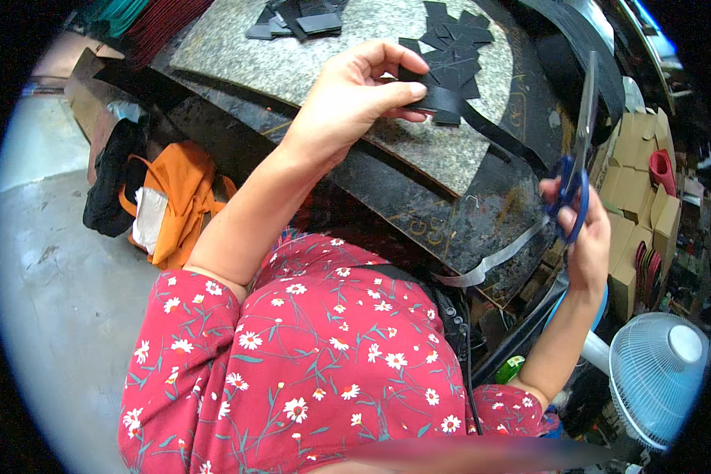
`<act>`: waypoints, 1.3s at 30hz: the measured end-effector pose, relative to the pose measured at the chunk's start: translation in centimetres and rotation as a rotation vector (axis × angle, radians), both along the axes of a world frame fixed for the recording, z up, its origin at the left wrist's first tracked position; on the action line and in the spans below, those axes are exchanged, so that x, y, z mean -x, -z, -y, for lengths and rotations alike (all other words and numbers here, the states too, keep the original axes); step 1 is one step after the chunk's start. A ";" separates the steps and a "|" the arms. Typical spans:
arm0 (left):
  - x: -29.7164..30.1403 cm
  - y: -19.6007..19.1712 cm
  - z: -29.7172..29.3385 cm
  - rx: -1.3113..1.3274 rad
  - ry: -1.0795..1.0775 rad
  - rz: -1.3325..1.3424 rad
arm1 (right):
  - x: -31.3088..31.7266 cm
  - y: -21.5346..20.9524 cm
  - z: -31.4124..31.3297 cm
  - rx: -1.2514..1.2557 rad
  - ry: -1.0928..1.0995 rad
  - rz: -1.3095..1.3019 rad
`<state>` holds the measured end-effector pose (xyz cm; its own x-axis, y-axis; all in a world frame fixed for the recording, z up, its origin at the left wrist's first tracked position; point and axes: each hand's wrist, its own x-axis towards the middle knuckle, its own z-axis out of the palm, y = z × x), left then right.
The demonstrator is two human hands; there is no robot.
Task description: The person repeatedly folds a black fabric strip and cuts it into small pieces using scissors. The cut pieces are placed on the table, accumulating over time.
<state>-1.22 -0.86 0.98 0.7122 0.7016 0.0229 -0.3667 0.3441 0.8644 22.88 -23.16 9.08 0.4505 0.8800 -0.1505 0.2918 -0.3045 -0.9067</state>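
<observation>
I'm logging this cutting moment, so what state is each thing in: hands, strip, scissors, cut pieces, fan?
left hand: raised, pinching the black strip
black strip: held at one end, trailing down to the right
right hand: fingers through the handles
scissors: blue-handled, blades up and closed
cut black pieces: piled loose on the speckled board
white fan: running or not, cannot tell
</observation>
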 end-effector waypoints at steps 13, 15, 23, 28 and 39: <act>-0.2 0.3 1.5 0.009 -0.186 0.105 | 8.2 2.3 1.0 0.326 -0.235 -0.550; -0.4 0.4 1.9 0.012 -0.190 0.105 | 8.4 2.3 0.8 0.293 -0.249 -0.531; -0.8 0.7 1.9 0.067 -0.276 0.108 | 8.8 2.0 0.7 0.345 -0.292 -0.527; -1.0 0.6 2.7 0.051 -0.227 0.100 | 9.2 1.6 0.6 0.284 -0.267 -0.491; -0.6 0.5 2.8 0.075 -0.168 0.104 | 10.4 2.2 0.2 0.184 -0.167 -0.508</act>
